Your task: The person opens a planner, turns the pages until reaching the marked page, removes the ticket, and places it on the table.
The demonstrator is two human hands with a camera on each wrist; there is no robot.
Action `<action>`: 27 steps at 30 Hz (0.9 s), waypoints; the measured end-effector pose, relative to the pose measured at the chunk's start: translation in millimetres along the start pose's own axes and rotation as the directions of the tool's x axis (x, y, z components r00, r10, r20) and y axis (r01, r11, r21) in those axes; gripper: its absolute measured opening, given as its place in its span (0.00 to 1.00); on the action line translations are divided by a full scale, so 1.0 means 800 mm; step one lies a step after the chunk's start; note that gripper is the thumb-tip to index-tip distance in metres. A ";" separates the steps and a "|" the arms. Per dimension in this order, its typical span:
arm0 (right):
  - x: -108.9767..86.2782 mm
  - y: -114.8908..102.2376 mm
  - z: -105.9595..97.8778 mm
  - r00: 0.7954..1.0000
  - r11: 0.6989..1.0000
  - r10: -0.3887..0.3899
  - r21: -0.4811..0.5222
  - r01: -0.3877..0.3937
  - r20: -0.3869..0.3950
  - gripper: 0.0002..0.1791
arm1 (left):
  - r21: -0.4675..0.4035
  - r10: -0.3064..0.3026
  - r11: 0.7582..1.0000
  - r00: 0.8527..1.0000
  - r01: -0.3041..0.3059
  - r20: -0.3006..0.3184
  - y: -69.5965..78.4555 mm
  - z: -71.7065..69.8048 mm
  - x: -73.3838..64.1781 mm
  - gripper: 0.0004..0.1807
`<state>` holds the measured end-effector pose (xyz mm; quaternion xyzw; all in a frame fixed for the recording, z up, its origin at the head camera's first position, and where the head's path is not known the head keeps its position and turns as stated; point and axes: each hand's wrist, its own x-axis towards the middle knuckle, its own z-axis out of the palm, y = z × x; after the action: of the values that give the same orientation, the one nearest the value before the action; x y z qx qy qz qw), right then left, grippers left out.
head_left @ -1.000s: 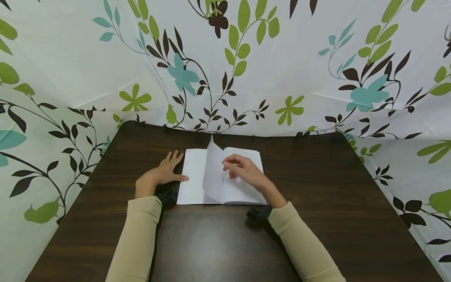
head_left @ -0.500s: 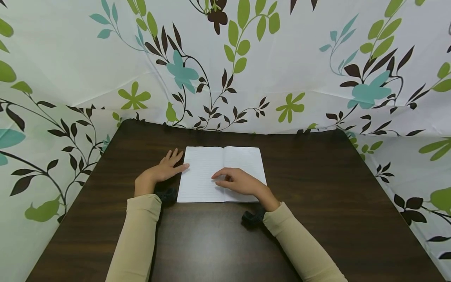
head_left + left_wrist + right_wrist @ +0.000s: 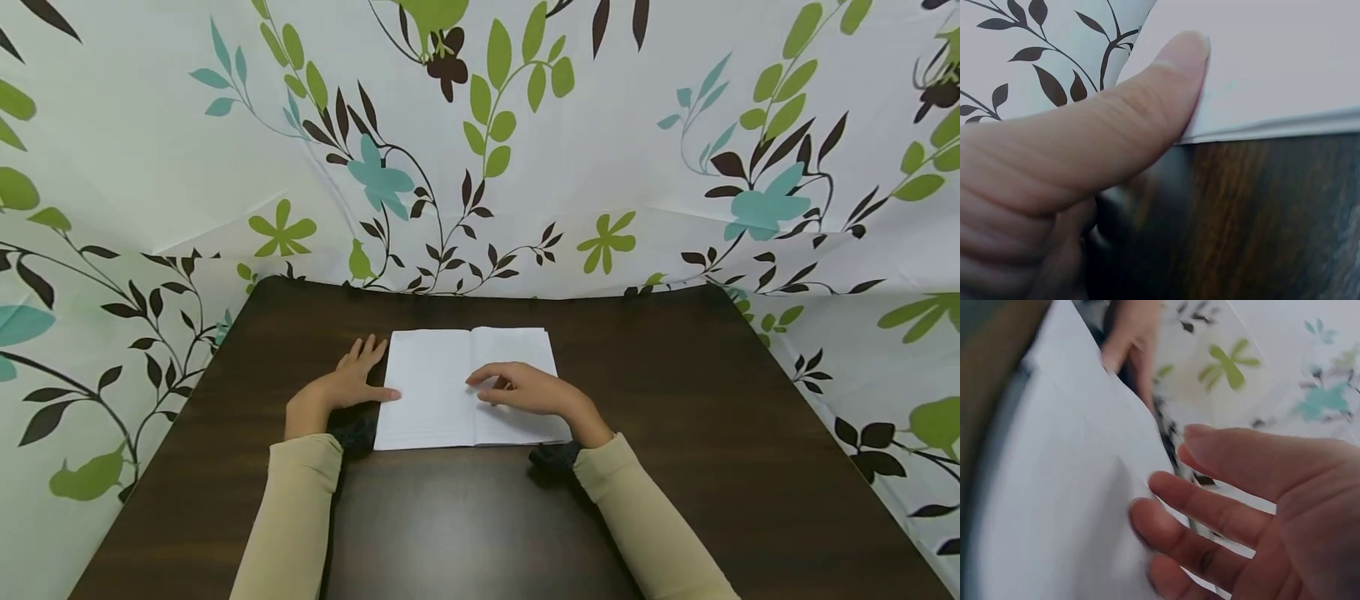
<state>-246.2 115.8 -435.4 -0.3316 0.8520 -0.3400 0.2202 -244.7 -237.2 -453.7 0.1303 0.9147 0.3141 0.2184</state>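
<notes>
An open notebook [image 3: 429,367] with white lined pages lies flat on the dark wooden table, both halves showing. At its left edge, my left hand [image 3: 339,393] rests with fingers spread on the tabletop. The left wrist view shows that hand's thumb [image 3: 1147,103] straight, its tip lying on the page's margin. Over the right page, close to the centre fold, is my right hand [image 3: 534,392], its fingers loosely bent. Between its thumb and fingertips the right wrist view [image 3: 1235,512] shows nothing held, with the page behind them.
Brown wood-grain tabletop [image 3: 660,433] surrounds the notebook on all sides. A white cloth [image 3: 645,133] printed with green, teal and brown leaves hangs behind the table and along its sides. Dark wrist-worn devices [image 3: 553,458] sit below both hands.
A page that stood raised near the fold has come down flat on the left half. My right hand swept left with it, then moved back over the right page. The left hand stays at the edge.
</notes>
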 end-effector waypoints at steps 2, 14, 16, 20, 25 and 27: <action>-0.009 0.009 -0.008 1.000 1.000 0.005 0.002 -0.005 -0.022 0.21 | -0.007 -0.003 1.000 1.000 0.003 0.004 -0.001 0.005 -0.003 0.65; -0.041 0.049 -0.043 0.932 0.930 0.317 -0.133 -0.342 -0.177 0.45 | -0.014 0.005 1.000 1.000 -0.005 -0.013 -0.003 0.007 -0.005 0.64; -0.042 0.050 -0.042 0.917 0.913 0.360 -0.139 -0.385 -0.173 0.51 | -0.015 0.009 1.000 1.000 -0.009 -0.011 -0.003 0.007 -0.005 0.64; -0.042 0.047 -0.038 0.893 0.884 0.414 -0.153 -0.441 -0.177 0.54 | -0.017 0.008 1.000 1.000 -0.009 -0.008 -0.003 0.008 -0.003 0.64; -0.039 0.039 -0.034 0.867 0.856 0.458 -0.167 -0.490 -0.196 0.51 | 0.000 -0.002 1.000 1.000 0.002 -0.008 -0.006 0.007 0.001 0.63; -0.037 0.036 -0.033 0.865 0.849 0.455 -0.191 -0.494 -0.212 0.51 | -0.001 0.001 1.000 1.000 -0.001 -0.012 -0.008 0.006 0.001 0.63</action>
<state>-253.9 164.2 -434.2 -0.1061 0.9568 -0.1954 0.1873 -243.4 -238.8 -461.4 0.1290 0.9157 0.3155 0.2128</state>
